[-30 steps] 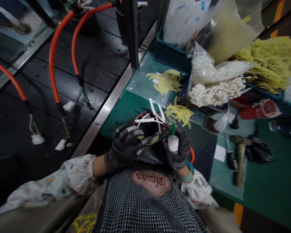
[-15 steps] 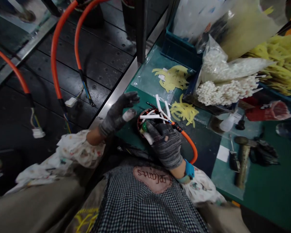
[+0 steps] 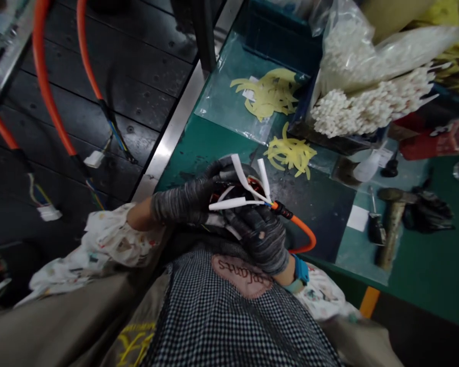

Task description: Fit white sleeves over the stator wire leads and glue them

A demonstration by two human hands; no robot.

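Note:
Both of my gloved hands are around a round motor stator with reddish copper windings, near the front edge of the green bench. My left hand curls round its left and far side. From the near right, my right hand grips it, fingers bent over the rim. An orange cable runs out past my right hand. Its thin wires carry white sleeves, which stick up and across the stator's top. My fingers and the sleeves hide much of the stator.
Yellow strips lie behind the stator. Bundled white tubes fill a bin at the back right. A hammer and a screwdriver lie on the right. To the left, orange cables with connectors rest on a dark slatted surface.
My left hand has come in from the left, where it was open and apart, and now holds the stator. My right hand stays on it. The view has shifted.

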